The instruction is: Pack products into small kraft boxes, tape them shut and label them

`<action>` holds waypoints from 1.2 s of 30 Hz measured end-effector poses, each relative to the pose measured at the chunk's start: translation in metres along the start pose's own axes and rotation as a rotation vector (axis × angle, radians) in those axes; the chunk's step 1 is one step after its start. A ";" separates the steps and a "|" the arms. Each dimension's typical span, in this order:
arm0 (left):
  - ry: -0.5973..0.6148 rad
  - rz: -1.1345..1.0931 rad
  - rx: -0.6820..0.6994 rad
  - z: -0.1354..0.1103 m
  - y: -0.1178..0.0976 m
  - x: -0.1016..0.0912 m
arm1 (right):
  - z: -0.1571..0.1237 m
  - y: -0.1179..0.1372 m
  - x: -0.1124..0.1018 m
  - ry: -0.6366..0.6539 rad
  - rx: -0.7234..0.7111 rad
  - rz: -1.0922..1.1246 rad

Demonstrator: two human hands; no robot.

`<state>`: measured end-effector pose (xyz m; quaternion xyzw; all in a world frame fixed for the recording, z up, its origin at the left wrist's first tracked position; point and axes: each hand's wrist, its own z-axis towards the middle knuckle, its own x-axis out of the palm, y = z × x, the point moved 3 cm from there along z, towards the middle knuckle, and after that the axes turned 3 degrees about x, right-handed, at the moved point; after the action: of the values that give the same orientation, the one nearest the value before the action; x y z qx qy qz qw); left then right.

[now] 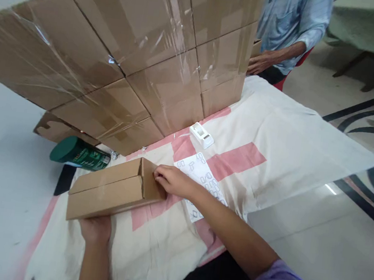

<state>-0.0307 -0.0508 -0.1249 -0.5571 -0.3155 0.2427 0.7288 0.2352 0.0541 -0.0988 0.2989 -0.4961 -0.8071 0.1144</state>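
Note:
A small brown cardboard box (112, 190) lies on a white cloth with pink bands (276, 137). My left hand (96, 229) grips the box's near long side from below, fingers hidden under it. My right hand (173, 180) presses curled fingers on the box's right end flap. Beside my right wrist lies a white sticker sheet (200, 171) printed with small outlines.
A big wall of taped cardboard boxes (122, 55) leans over the far side. A green can (79, 154) lies on its side left of the box. A white tape dispenser (201, 135) sits further back. Another person's hand (263, 61) rests behind the boxes.

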 end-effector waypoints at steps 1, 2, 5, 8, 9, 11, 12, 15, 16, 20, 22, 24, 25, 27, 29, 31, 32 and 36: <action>-0.011 -0.020 -0.005 0.001 0.000 0.000 | 0.000 -0.001 0.000 -0.008 -0.002 0.005; -0.024 -0.038 -0.010 0.002 0.001 -0.001 | -0.001 -0.001 0.000 -0.016 -0.004 0.003; -0.066 -0.056 -0.032 0.006 0.004 -0.003 | -0.002 -0.003 -0.001 -0.018 -0.017 -0.041; -0.090 -0.037 -0.042 0.012 0.008 -0.006 | -0.004 -0.003 -0.002 -0.006 -0.014 -0.093; -0.091 -0.029 -0.043 0.014 0.009 -0.007 | -0.005 -0.003 -0.003 -0.006 -0.007 -0.103; -0.093 -0.025 -0.048 0.017 0.012 -0.009 | -0.006 -0.003 -0.004 0.005 0.010 -0.109; -0.099 -0.027 -0.052 0.018 0.014 -0.010 | -0.006 -0.004 -0.005 0.016 0.018 -0.104; -0.123 -0.035 -0.072 0.020 0.019 -0.013 | -0.007 -0.002 -0.010 0.018 -0.011 -0.066; -0.128 -0.035 -0.085 0.020 0.021 -0.014 | -0.007 0.000 -0.012 0.003 -0.040 -0.041; -0.146 -0.049 -0.121 0.017 0.023 -0.014 | -0.011 0.010 -0.016 0.033 -0.088 0.092; -0.142 -0.065 -0.118 0.016 0.023 -0.013 | -0.014 0.013 -0.011 0.112 -0.070 0.095; -0.122 -0.082 -0.113 0.015 0.023 -0.012 | -0.015 0.015 -0.006 0.141 -0.064 0.059; -0.114 -0.090 -0.112 0.015 0.023 -0.012 | -0.015 0.017 -0.005 0.130 -0.073 0.041; -0.108 -0.103 -0.127 0.016 0.025 -0.013 | -0.014 0.021 -0.006 0.088 -0.112 0.021; -0.092 -0.112 -0.178 0.018 0.029 -0.017 | -0.017 0.029 -0.018 0.008 -0.150 0.015; -0.048 -0.118 -0.240 0.020 0.032 -0.021 | -0.029 0.038 -0.048 -0.162 -0.148 -0.020; -0.026 -0.121 -0.263 0.020 0.033 -0.023 | -0.040 0.042 -0.070 -0.294 -0.130 -0.064; -0.025 -0.113 -0.308 0.019 0.032 -0.027 | -0.115 0.049 -0.191 -1.000 -0.101 -0.471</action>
<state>-0.0629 -0.0492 -0.1575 -0.6405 -0.3889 0.1568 0.6433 0.4501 0.0384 -0.0230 -0.0236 -0.3703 -0.8774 -0.3042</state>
